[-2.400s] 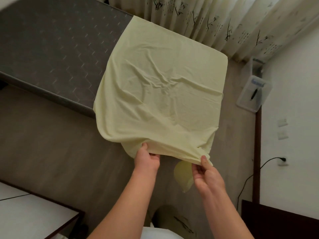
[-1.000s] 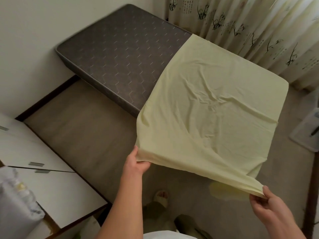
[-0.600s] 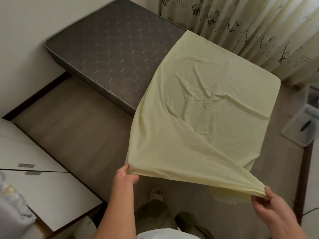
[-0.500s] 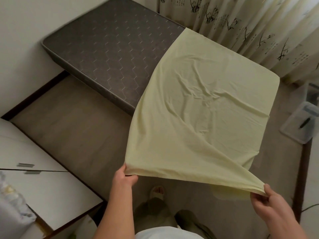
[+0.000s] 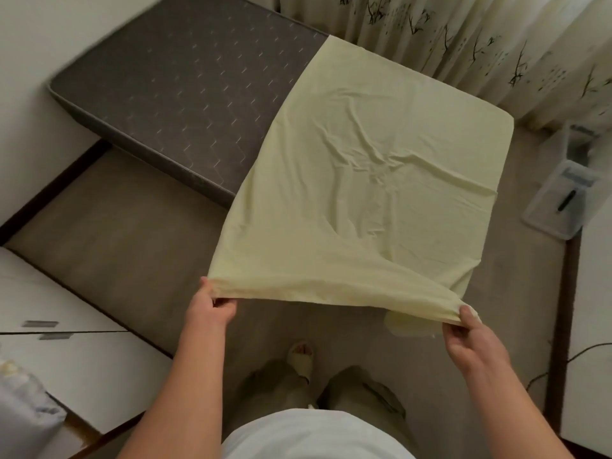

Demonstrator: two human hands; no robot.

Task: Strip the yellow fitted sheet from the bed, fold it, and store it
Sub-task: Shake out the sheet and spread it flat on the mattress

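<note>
The yellow fitted sheet point(image 5: 371, 180) covers only the near end of the dark grey mattress point(image 5: 185, 91), whose far half lies bare. Its far right corner still wraps the mattress corner. The near edge is lifted off the bed and stretched over the floor between my hands. My left hand point(image 5: 208, 309) pinches the left end of that edge. At the right end, my right hand point(image 5: 470, 336) grips the bunched corner. A loose flap of sheet hangs under the right corner.
White cabinets point(image 5: 66, 342) stand at the left, with a grey-blue bundle point(image 5: 23, 415) at the lower left. Patterned curtains point(image 5: 463, 34) hang behind the bed. A clear plastic bin point(image 5: 559, 200) sits on the floor at right. My legs and a slippered foot point(image 5: 299, 356) are below.
My hands drew apart along the sheet's near edge, from close together to wide, and the edge now stretches taut. In the last half second my right hand rose and moved slightly inward.
</note>
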